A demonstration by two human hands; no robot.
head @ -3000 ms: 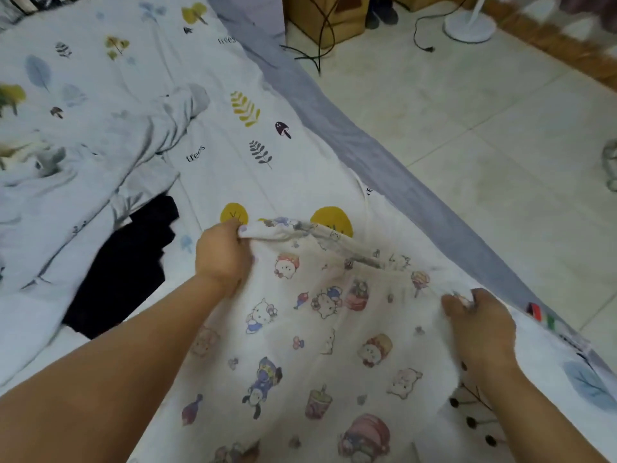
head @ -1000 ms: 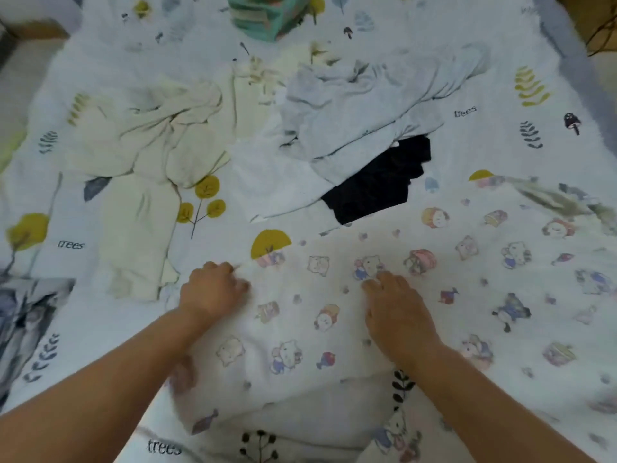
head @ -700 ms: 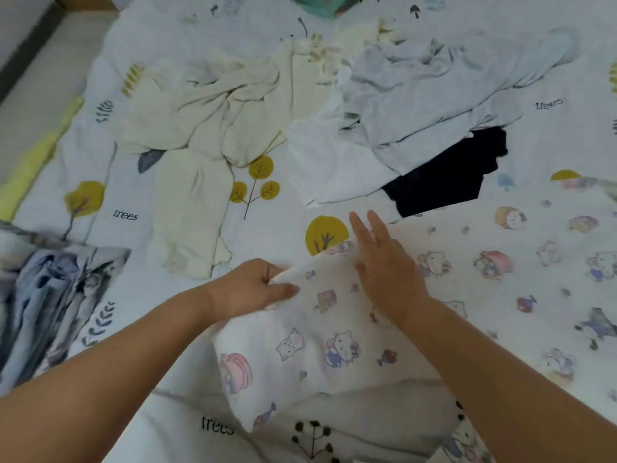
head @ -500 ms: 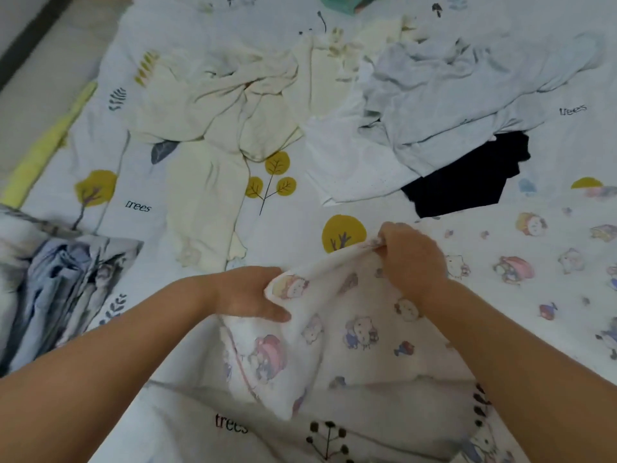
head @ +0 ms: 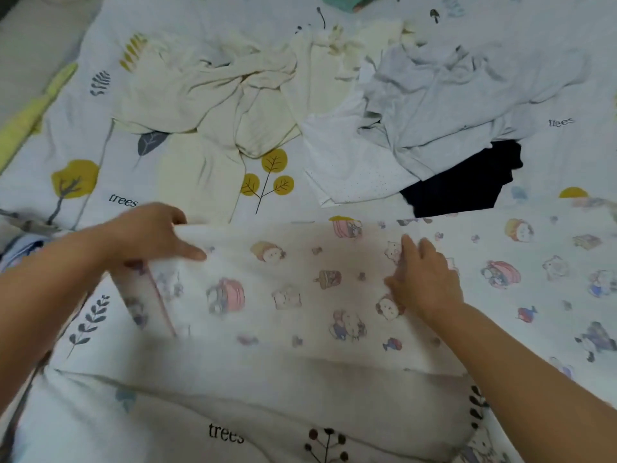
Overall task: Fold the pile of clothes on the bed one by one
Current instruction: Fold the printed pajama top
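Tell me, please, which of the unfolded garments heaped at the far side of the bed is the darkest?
The black garment, poking out beneath the pale grey garment; the cream garments and white dotted garment are all light.

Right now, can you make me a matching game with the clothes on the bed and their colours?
Things:
1. crumpled garment, far left of the pile
2. crumpled garment, far right of the pile
3. garment peeking out under that one
4. cloth under both hands

Colours:
A. black
B. white with cartoon pictures
C. cream
D. pale grey

Pairs: 1-C, 2-D, 3-A, 4-B
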